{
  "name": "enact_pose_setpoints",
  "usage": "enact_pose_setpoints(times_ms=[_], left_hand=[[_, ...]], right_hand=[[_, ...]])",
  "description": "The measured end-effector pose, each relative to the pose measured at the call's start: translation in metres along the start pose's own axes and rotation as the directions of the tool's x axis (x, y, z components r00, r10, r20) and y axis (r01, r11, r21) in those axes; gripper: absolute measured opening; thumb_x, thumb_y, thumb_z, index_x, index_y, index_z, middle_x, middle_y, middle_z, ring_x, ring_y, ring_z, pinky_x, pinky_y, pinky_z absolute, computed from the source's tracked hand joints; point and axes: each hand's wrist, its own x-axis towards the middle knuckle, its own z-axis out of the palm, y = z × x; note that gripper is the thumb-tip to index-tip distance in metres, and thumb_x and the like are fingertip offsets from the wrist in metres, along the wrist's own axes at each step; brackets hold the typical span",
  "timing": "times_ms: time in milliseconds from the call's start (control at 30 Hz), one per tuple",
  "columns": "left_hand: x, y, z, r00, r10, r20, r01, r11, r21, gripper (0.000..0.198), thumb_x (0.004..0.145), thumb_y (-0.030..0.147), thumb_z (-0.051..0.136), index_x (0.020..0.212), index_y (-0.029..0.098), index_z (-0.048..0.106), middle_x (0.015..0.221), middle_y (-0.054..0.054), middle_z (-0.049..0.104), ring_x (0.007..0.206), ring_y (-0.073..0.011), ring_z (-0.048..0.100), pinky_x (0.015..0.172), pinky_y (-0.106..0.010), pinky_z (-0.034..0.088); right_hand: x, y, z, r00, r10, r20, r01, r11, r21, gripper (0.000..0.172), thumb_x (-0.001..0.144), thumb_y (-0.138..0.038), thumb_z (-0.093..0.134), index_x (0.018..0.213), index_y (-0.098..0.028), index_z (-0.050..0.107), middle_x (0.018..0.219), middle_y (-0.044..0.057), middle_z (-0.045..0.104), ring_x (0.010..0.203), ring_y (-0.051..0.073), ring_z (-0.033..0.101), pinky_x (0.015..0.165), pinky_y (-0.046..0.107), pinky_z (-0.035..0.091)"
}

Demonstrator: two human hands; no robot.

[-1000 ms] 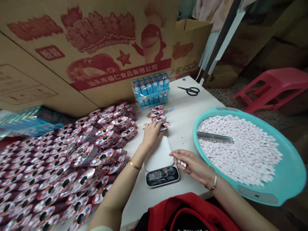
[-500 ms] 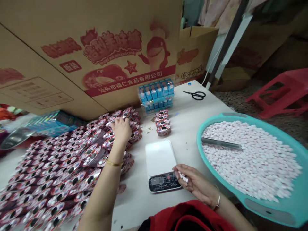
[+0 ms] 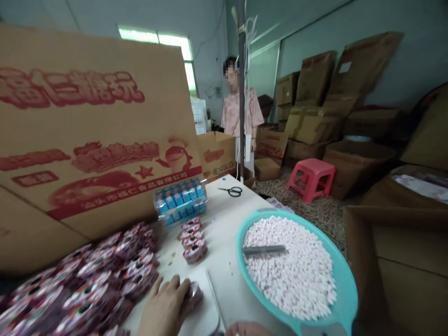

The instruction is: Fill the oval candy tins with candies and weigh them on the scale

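Note:
My left hand (image 3: 166, 303) is closed around a small candy container (image 3: 194, 297) with purplish sides, over the white kitchen scale (image 3: 206, 313). Part of the scale lies below the bottom edge of the view. At that edge, right of the scale, only the top of my right hand (image 3: 248, 328) shows, with its fingers curled; a pale speck of the white candies is just visible at them. Many similar containers (image 3: 89, 291) with printed tops crowd the table on the left. Beyond the scale stands a short row of the same containers (image 3: 192, 240).
A turquoise basin (image 3: 351, 284) of white candies (image 3: 297, 275), with a grey metal bar (image 3: 265, 250) in it, is at right. Black scissors (image 3: 234, 191) and wrapped blue boxes (image 3: 182, 200) lie farther back. Large cartons (image 3: 94, 121) stand behind; a person (image 3: 234, 109) is near a pole (image 3: 241, 93).
My left hand has moved from the container pile to the scale, bringing a container. The view has tilted up and right, showing the person and room; my right hand is now mostly cut off.

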Motion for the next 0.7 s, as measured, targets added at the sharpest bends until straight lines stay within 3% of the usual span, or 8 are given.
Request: enact_pose_setpoints(times_ms=[100, 200, 267, 333, 400, 500, 700], left_hand=[[-0.013, 0.011, 0.003, 0.998, 0.018, -0.059, -0.018, 1.000, -0.002, 0.028, 0.092, 0.034, 0.042, 0.101, 0.023, 0.066, 0.095, -0.008, 0.064, 0.092, -0.0237, 0.062, 0.103, -0.049, 0.031], [-0.023, 0.002, 0.007, 0.980, 0.060, -0.190, -0.079, 0.992, -0.095, 0.040, 0.086, 0.043, 0.056, 0.120, 0.021, 0.058, 0.103, -0.009, 0.065, 0.100, -0.0251, 0.061, 0.106, -0.048, 0.032], [-0.035, -0.012, 0.011, 0.957, -0.016, -0.290, -0.040, 0.982, -0.186, 0.048, 0.085, 0.046, 0.058, 0.125, 0.019, 0.054, 0.111, -0.012, 0.063, 0.104, -0.0258, 0.060, 0.100, -0.044, 0.040], [-0.052, -0.026, 0.016, 0.931, -0.141, -0.337, 0.035, 0.953, -0.302, 0.043, 0.088, 0.045, 0.052, 0.122, 0.018, 0.055, 0.109, -0.011, 0.064, 0.099, -0.0238, 0.062, 0.088, -0.038, 0.048], [-0.072, -0.035, 0.025, 0.913, -0.242, -0.328, 0.091, 0.905, -0.416, 0.037, 0.090, 0.043, 0.048, 0.116, 0.018, 0.058, 0.101, -0.009, 0.066, 0.089, -0.0207, 0.064, 0.078, -0.033, 0.050], [-0.098, -0.041, 0.048, 0.911, -0.312, -0.270, 0.131, 0.839, -0.528, 0.034, 0.089, 0.042, 0.050, 0.109, 0.017, 0.062, 0.094, -0.007, 0.068, 0.085, -0.0190, 0.064, 0.078, -0.032, 0.051], [-0.120, -0.028, 0.089, 0.908, -0.392, -0.144, 0.201, 0.713, -0.672, 0.035, 0.088, 0.041, 0.050, 0.111, 0.016, 0.062, 0.093, -0.007, 0.068, 0.082, -0.0170, 0.064, 0.057, -0.023, 0.049]], right_hand=[[-0.026, 0.010, 0.011, 0.998, 0.050, -0.044, -0.041, 0.981, 0.189, 0.027, 0.060, -0.028, 0.076, 0.082, -0.015, 0.065, 0.065, -0.001, 0.060, 0.050, 0.003, 0.046, 0.044, 0.013, 0.029], [-0.044, 0.009, 0.017, 0.996, 0.071, -0.060, -0.053, 0.964, 0.262, 0.028, 0.065, -0.024, 0.078, 0.087, -0.013, 0.066, 0.075, 0.002, 0.063, 0.059, 0.004, 0.052, 0.050, 0.013, 0.037], [-0.049, 0.005, 0.017, 0.994, 0.099, -0.044, -0.085, 0.965, 0.247, 0.029, 0.066, -0.021, 0.078, 0.091, -0.014, 0.066, 0.082, 0.003, 0.065, 0.067, 0.006, 0.057, 0.057, 0.014, 0.043], [-0.050, 0.000, 0.016, 0.991, 0.129, -0.039, -0.118, 0.971, 0.209, 0.029, 0.067, -0.020, 0.078, 0.092, -0.014, 0.066, 0.084, 0.004, 0.066, 0.071, 0.008, 0.059, 0.060, 0.015, 0.046], [-0.050, -0.005, 0.017, 0.989, 0.143, -0.035, -0.137, 0.979, 0.152, 0.029, 0.069, -0.022, 0.078, 0.093, -0.013, 0.065, 0.079, 0.003, 0.065, 0.067, 0.007, 0.058, 0.058, 0.015, 0.044], [-0.044, -0.014, 0.018, 0.991, 0.134, -0.018, -0.133, 0.989, 0.060, 0.028, 0.071, -0.027, 0.078, 0.091, -0.013, 0.064, 0.071, 0.001, 0.062, 0.058, 0.005, 0.051, 0.049, 0.014, 0.038], [-0.020, -0.047, 0.029, 0.997, 0.073, 0.014, -0.072, 0.995, -0.074, 0.031, 0.073, -0.027, 0.075, 0.097, -0.012, 0.062, 0.072, 0.001, 0.063, 0.059, 0.005, 0.051, 0.056, 0.017, 0.040]])
